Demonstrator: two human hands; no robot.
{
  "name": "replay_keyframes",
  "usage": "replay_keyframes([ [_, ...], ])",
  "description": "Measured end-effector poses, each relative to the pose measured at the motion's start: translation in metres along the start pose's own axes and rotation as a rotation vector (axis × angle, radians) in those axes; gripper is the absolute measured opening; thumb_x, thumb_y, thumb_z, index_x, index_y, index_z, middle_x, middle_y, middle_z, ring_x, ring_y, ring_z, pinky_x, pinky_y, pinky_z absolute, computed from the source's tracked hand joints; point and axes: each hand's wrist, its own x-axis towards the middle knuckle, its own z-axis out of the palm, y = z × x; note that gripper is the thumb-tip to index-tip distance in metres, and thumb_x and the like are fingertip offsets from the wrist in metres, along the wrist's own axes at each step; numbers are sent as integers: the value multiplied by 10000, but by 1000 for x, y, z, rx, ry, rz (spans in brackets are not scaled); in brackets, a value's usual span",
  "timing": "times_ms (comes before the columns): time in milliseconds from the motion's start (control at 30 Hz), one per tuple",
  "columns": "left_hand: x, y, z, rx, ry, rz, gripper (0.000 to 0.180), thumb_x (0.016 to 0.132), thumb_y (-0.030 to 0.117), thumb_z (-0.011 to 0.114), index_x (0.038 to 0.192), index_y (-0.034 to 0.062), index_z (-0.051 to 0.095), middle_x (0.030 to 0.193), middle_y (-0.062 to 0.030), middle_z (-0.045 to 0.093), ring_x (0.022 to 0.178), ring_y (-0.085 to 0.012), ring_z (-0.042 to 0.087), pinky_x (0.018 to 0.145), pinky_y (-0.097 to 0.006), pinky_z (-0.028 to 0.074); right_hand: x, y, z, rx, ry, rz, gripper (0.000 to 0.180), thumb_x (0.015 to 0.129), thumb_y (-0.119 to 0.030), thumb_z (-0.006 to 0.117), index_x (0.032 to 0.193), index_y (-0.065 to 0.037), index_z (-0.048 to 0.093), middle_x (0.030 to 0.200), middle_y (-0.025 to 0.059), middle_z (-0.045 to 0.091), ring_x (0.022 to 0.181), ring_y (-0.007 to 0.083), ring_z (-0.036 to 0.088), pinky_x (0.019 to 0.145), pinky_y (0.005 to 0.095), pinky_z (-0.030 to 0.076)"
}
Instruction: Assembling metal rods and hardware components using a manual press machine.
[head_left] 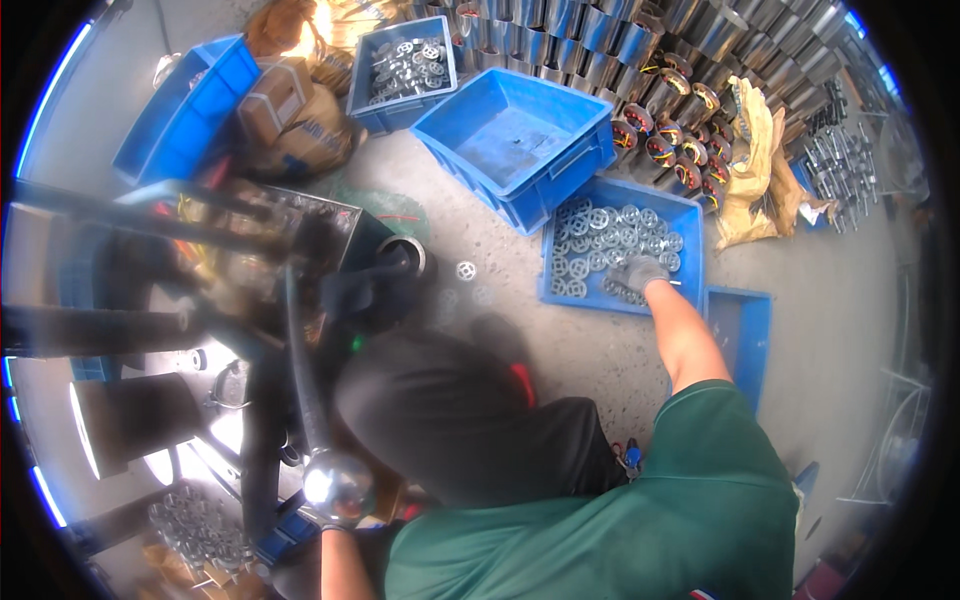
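Down on the right, the right hand (640, 272), in a grey glove, is reaching into a blue tray (686, 215) of round metal discs (600, 235), its fingers curling down onto the pile; whether it is actually gripping a disc is too small to tell. The tray is lying on the floor just beside the person, probably so the parts are staying within an arm's stretch. At the lower left, the left hand (335, 520) is closing up under the shiny ball knob (337, 483) of a black lever (300, 370), which is rising toward a dark press machine (290, 240) (blurred, so details are unclear). One stray disc (466, 270) is lying on the concrete floor (560, 350) near the machine. Around them, an empty blue crate (515, 140), another crate of discs (405, 70) and rows of shiny metal cylinders (640, 50) are crowding the workshop floor.
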Motion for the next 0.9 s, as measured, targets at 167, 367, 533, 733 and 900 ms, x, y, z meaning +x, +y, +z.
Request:
replay_keyframes([
  [167, -1, 26, -7, -90, 41, 18, 336, 964, 287, 636, 1205, 68, 717, 1109, -210, 721, 1069, -425, 667, 937, -502, 509, -5, -9, -6, 58, -80, 222, 759, 835, -694, 660, 1283, -85, 730, 1363, 207, 672, 1260, 382, 645, 1064, 456, 509],
  [367, -9, 19, -8, -62, 61, 44, 303, 957, 249, 644, 1165, 34, 697, 1086, -239, 706, 1044, -445, 656, 913, -507, 509, -31, 11, -2, 219, 35, 136, 726, 844, -671, 666, 1221, -55, 744, 1225, 244, 720, 1176, 388, 687, 1007, 463, 525],
  [533, -5, 35, -19, -82, 100, 119, 286, 950, 234, 656, 1138, 20, 680, 1039, -252, 689, 1007, -458, 647, 887, -527, 499, -41, 51, 0, 332, 161, -141, 624, 939, -584, 637, 1158, -3, 706, 1142, 217, 741, 1076, 388, 703, 945, 454, 533],
  [733, -9, 57, -40, -30, 125, 149, 314, 939, 222, 667, 1183, 27, 692, 1126, -226, 694, 1064, -423, 657, 930, -496, 524, -128, 26, -85, 1280, 6, -513, 382, 945, -495, 654, 914, -115, 682, 946, 98, 755, 665, 130, 654, 549, 282, 488],
  [900, -24, 96, -70, -176, 242, 300, 307, 942, 281, 674, 1163, 70, 664, 1097, -186, 656, 1040, -395, 641, 881, -479, 516, -239, -67, -161, 1559, -284, -743, 503, 949, -499, 656, 1253, -99, 637, 1053, 190, 737, 609, 143, 632, 509, 253, 482],
])
